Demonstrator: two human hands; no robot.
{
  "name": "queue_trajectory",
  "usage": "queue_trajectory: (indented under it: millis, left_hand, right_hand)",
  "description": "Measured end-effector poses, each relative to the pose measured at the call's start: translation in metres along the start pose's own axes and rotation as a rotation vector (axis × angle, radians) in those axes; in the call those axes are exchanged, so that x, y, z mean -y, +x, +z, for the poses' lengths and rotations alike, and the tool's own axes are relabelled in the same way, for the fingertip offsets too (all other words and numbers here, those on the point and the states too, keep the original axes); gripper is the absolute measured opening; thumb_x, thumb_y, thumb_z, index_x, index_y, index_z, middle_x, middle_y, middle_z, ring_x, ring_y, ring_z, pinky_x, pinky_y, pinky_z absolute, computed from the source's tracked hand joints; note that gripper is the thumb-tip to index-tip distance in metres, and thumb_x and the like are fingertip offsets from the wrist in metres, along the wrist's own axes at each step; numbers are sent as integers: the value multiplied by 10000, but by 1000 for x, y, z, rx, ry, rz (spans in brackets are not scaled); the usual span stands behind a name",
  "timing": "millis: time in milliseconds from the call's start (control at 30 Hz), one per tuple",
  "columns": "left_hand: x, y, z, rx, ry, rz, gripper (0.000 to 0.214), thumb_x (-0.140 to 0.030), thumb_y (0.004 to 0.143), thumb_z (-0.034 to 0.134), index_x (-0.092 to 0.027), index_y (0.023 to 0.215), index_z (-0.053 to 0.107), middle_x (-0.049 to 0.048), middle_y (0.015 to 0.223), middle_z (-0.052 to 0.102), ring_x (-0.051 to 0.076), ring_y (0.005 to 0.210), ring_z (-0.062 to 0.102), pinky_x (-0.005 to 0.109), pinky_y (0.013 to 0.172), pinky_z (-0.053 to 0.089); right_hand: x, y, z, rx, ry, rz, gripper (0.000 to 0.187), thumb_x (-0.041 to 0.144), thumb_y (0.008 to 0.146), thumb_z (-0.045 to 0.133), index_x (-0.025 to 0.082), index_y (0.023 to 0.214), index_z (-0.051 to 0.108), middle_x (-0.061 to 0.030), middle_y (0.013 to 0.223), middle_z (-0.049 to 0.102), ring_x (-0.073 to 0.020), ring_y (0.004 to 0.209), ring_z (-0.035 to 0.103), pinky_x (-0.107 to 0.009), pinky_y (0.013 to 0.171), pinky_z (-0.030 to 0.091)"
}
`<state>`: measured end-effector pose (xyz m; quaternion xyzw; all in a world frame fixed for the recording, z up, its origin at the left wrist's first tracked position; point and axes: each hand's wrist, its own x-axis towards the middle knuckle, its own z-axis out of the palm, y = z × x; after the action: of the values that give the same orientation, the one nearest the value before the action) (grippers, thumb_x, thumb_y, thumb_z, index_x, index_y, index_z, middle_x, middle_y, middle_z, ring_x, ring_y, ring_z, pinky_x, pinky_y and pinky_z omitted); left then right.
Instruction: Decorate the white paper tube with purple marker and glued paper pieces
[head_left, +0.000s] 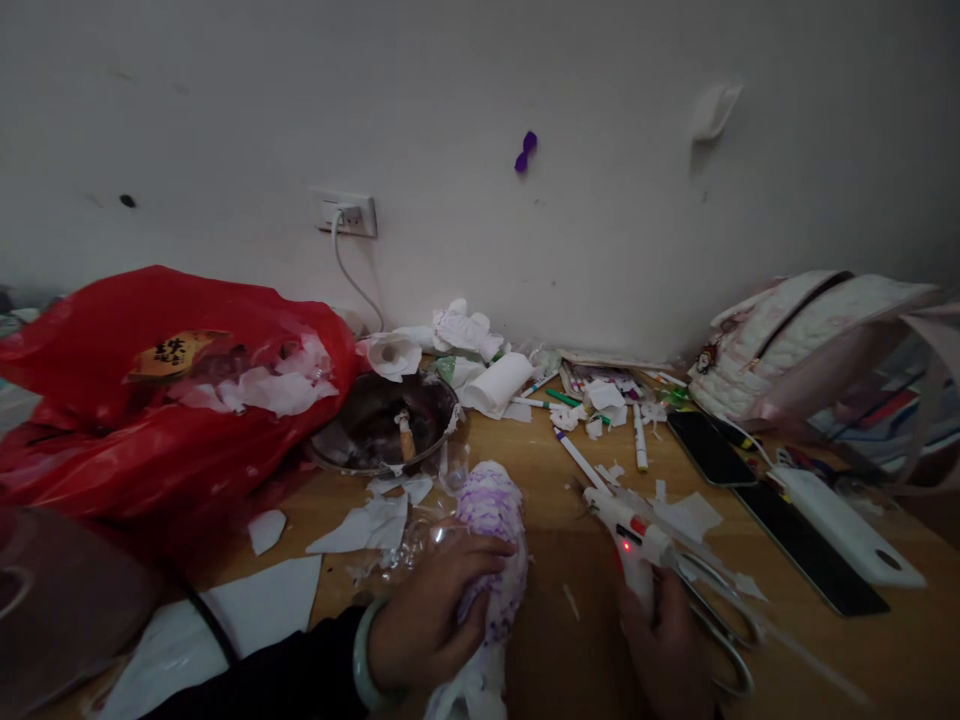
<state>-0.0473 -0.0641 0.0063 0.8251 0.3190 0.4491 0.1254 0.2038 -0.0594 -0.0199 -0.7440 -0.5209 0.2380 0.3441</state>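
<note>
My left hand (446, 605), with a pale bangle at the wrist, is wrapped over a long white craft piece (491, 495). Purple flecks cover its scaly-looking surface, and it lies on the table (559, 640) pointing away from me. In my right hand (666, 640) is a white hot glue gun (634, 535), gripped by its handle. A small red light glows on the gun's side, and its nozzle points up and to the left, apart from the craft piece. Metal scissors (739, 670) lie beside and partly behind my right hand.
A red plastic bag (247, 440) bulges at the left beside a dark pan (360, 450). Paper scraps (367, 525), a paper roll (502, 385) and markers (640, 440) litter the back. Phones (709, 448), a white power bank-like slab (847, 525) and a backpack (810, 340) sit right.
</note>
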Motion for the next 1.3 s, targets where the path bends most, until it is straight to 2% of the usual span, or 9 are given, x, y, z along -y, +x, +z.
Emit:
queue_trajectory:
  millis: [167, 300, 400, 533, 633, 800, 967, 1167, 1300]
  left_hand:
    - [5, -3, 0, -54, -51, -119, 401, -42, 761, 438, -212, 1124, 418, 83, 1042, 581, 206, 981, 555, 344, 845, 459]
    - [5, -5, -2, -120, -24, -212, 318, -73, 793, 434, -214, 1077, 452, 66, 964, 584, 206, 924, 557, 344, 811, 460]
    - [5, -5, -3, -106, -3, -170, 335, -64, 779, 433, -213, 1079, 451, 59, 936, 598, 200, 893, 572, 343, 800, 456]
    - [5, -5, -3, -53, 0, -83, 400, -55, 752, 431, -212, 1120, 421, 66, 968, 622, 202, 908, 595, 360, 844, 445]
    - [3, -3, -3, 25, -10, -37, 463, -45, 728, 432, -213, 1156, 383, 83, 1026, 626, 207, 953, 601, 355, 857, 450]
    - [3, -2, -1, 169, -39, 16, 536, -59, 702, 441, -206, 1205, 329, 110, 1127, 597, 221, 1053, 574, 360, 893, 459]
    - [4, -2, 0, 268, -5, 32, 550, -80, 703, 455, -203, 1221, 317, 116, 1162, 583, 237, 1113, 539, 390, 918, 443]
    - [3, 2, 0, 284, 28, 25, 565, -92, 669, 466, -205, 1204, 324, 110, 1093, 609, 271, 1083, 529, 461, 912, 389]
    - [2, 4, -1, 303, 25, 0, 551, -90, 667, 465, -213, 1189, 338, 103, 1089, 602, 264, 1053, 533, 466, 908, 368]
  right_hand:
    - [2, -4, -1, -34, 29, 27, 585, 661, 708, 376, 170, 1015, 466, -208, 1112, 591, -374, 1136, 478, -450, 888, 408]
    - [3, -7, -4, -42, 18, 30, 467, 658, 751, 353, 214, 791, 488, -149, 812, 649, -326, 855, 591, -383, 728, 453]
    - [4, -9, -6, -61, 62, 19, 408, 642, 723, 436, 238, 699, 487, -74, 644, 606, -269, 680, 575, -350, 655, 451]
    - [10, -13, -3, -25, 190, -8, 427, 613, 675, 510, 208, 781, 598, -74, 721, 653, -257, 738, 614, -316, 659, 475]
    - [23, -13, 3, 57, 247, 74, 412, 556, 657, 545, 188, 832, 603, -78, 753, 693, -257, 754, 644, -308, 660, 499]
    - [33, -6, 9, 139, 288, 166, 466, 518, 514, 629, 146, 794, 628, -117, 816, 709, -319, 857, 629, -373, 773, 484]
    - [26, -7, 11, 127, 262, 148, 468, 541, 551, 602, 144, 798, 615, -134, 821, 702, -324, 853, 629, -393, 791, 474]
    - [17, -11, 21, 51, 219, 28, 478, 549, 620, 587, 147, 877, 624, -127, 837, 705, -299, 826, 641, -361, 742, 492]
    - [10, -10, 24, 11, 214, 24, 421, 564, 628, 593, 176, 780, 654, -96, 756, 701, -281, 758, 642, -340, 692, 494]
